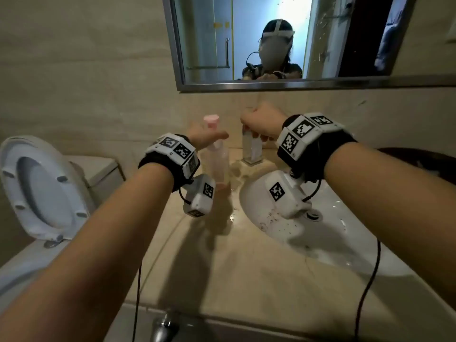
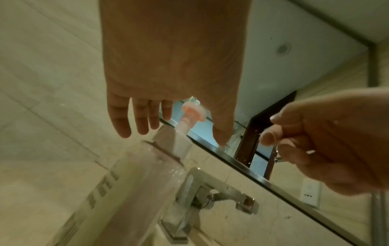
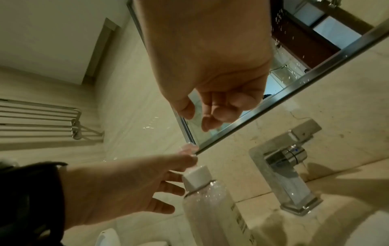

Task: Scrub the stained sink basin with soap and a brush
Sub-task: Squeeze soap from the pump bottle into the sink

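A clear pink soap bottle (image 1: 218,164) with a pink pump top (image 1: 211,118) stands on the counter left of the chrome faucet (image 1: 251,149). My left hand (image 1: 207,137) reaches to the bottle's neck with straight, spread fingers and does not grip it. In the left wrist view the hand (image 2: 181,133) frames the pump top (image 2: 190,113), fingers left and thumb right. My right hand (image 1: 256,122) hovers over the faucet, its fingers (image 3: 210,113) curled and holding nothing. The white sink basin (image 1: 320,238) carries dark specks (image 1: 276,218) near the drain. No brush is in view.
A toilet (image 1: 42,188) with its lid raised stands left of the beige counter (image 1: 222,267). A framed mirror (image 1: 271,40) hangs on the wall above the faucet. A metal towel rack (image 3: 42,116) is mounted on the left wall. Cables hang from both wrist cameras.
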Demonstrator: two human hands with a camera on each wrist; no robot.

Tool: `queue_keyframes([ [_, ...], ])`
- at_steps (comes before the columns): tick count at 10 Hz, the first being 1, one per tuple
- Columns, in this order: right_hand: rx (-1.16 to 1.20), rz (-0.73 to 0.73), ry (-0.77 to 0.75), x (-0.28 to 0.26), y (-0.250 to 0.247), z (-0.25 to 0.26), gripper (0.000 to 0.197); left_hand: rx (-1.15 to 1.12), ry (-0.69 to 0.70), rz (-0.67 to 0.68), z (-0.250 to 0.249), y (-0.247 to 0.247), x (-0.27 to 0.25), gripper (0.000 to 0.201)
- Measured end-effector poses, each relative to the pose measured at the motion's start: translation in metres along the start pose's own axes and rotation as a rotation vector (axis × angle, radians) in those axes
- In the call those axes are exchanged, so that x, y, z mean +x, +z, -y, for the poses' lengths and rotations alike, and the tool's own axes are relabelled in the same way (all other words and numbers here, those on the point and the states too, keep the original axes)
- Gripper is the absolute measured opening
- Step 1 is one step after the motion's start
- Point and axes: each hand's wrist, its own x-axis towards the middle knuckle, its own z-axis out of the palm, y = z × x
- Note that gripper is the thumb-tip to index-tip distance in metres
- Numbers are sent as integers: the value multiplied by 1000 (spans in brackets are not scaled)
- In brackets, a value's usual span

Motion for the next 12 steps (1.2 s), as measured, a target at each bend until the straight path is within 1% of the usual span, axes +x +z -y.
queue_keyframes([
  [1,18,2,7,9,12,1,27,56,-8,93,10,7,4,73],
  [2,16,45,0,17,25,2,21,47,-3,139,19,17,8,62],
  [3,-2,59,-21,27,35,-1,12,40,40,155,25,21,12,59],
  [4,68,72,-7,36,42,-4,11,55,48,146,30,26,15,62],
  [5,148,67,28,42,44,-8,24,26,78,111,30,33,16,48],
  [6,290,-52,25,37,41,-12,51,34,119,101,25,37,17,41],
  [7,390,-137,-11,29,26,-15,64,19,187,132,9,45,10,36],
  [8,393,-168,30,22,8,-21,60,40,249,239,-16,55,-3,32],
  [9,351,-287,56,14,-8,-33,43,70,306,323,-41,66,-18,30],
  [10,320,-421,70,2,-25,-49,23,104,367,364,-59,81,-35,30],
  [11,324,-453,87,-11,-45,-64,14,84,424,415,-73,95,-52,46],
  [12,409,-468,132,-26,-72,-80,15,3,408,436,-81,101,-67,80],
])
